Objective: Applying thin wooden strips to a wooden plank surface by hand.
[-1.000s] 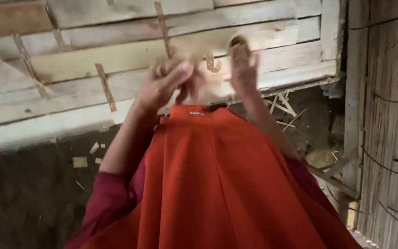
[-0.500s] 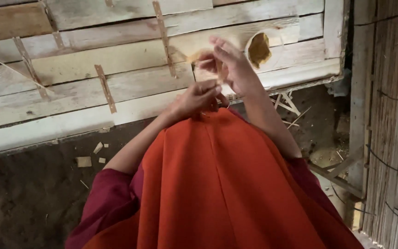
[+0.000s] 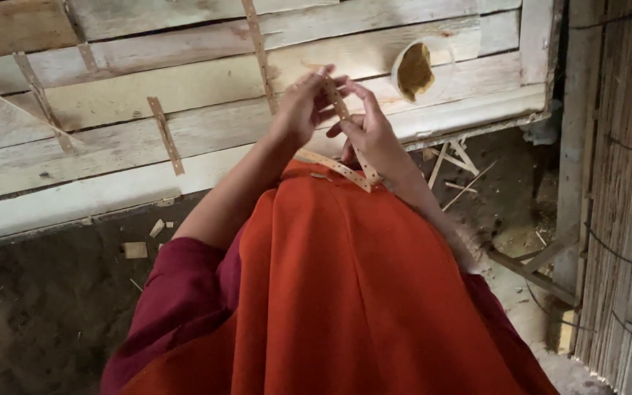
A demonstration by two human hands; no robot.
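From the head camera, my left hand [image 3: 298,110] and right hand [image 3: 371,135] meet above my orange lap cloth [image 3: 345,292], both pinching a thin pale strip [image 3: 341,110] dotted along its length. The strip runs from my fingertips down to the cloth's upper edge. Behind my hands lies a wooden plank platform [image 3: 111,110] with a small round bowl [image 3: 412,69] of yellowish paste on it.
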